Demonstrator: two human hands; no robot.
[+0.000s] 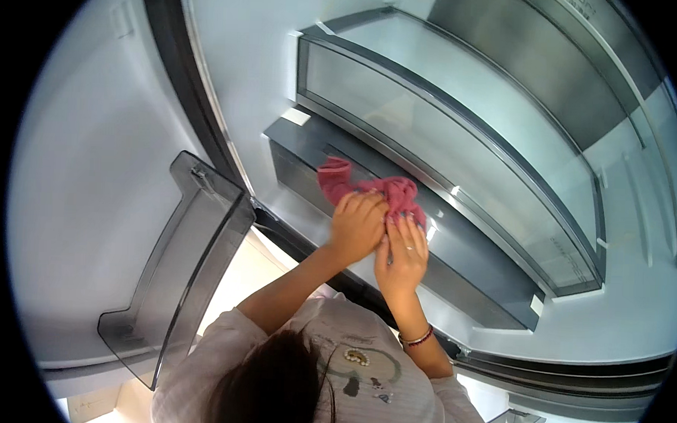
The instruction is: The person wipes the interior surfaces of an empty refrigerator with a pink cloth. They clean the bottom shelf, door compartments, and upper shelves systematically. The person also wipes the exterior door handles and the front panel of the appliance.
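Note:
A crumpled reddish-pink cloth (395, 192) lies against the grey front ledge of the lower fridge drawer (471, 253). My left hand (357, 225), slightly blurred, has its fingers bent over the cloth's near side. Close beside it, nearly touching, my right hand (402, 257) grips the cloth's lower right part; a ring and a beaded bracelet show on that side. One end of the cloth sticks up loosely to the left of both hands. The fingertips are partly hidden in its folds.
Above the ledge sits a wide clear bin (431, 118) with a grey rim. To the left, the open fridge door (86, 165) carries a transparent grey door shelf (183, 273). A dark door gasket (176, 64) runs along the fridge's edge.

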